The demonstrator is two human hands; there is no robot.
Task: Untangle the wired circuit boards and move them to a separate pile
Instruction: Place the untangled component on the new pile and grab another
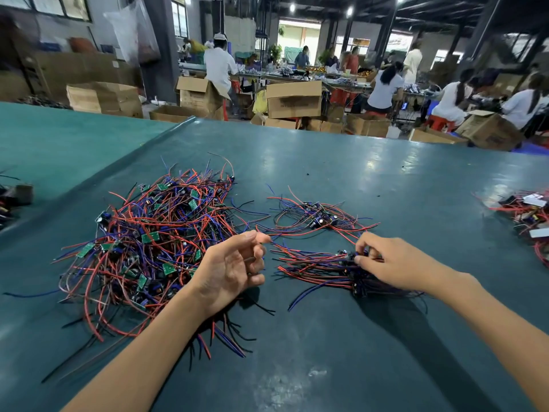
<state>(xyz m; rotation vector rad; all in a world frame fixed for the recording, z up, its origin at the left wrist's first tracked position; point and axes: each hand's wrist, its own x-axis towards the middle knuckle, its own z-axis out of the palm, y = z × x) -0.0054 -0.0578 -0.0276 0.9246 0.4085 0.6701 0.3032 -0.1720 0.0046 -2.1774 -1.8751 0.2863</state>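
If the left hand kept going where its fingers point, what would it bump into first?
The left hand would probably first meet the wires of the small bundle that the right hand pinches, though depth is unclear.

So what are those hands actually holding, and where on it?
The right hand pinches the small wired bundle at the end where its boards sit. The left hand has its fingers at the bundle's wire tips; whether they grip cannot be told.

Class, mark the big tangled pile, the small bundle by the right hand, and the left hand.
big tangled pile (pixel 148 242): head view, its middle.
small bundle (pixel 315 264): head view, its wires.
left hand (pixel 228 269): head view, palm.
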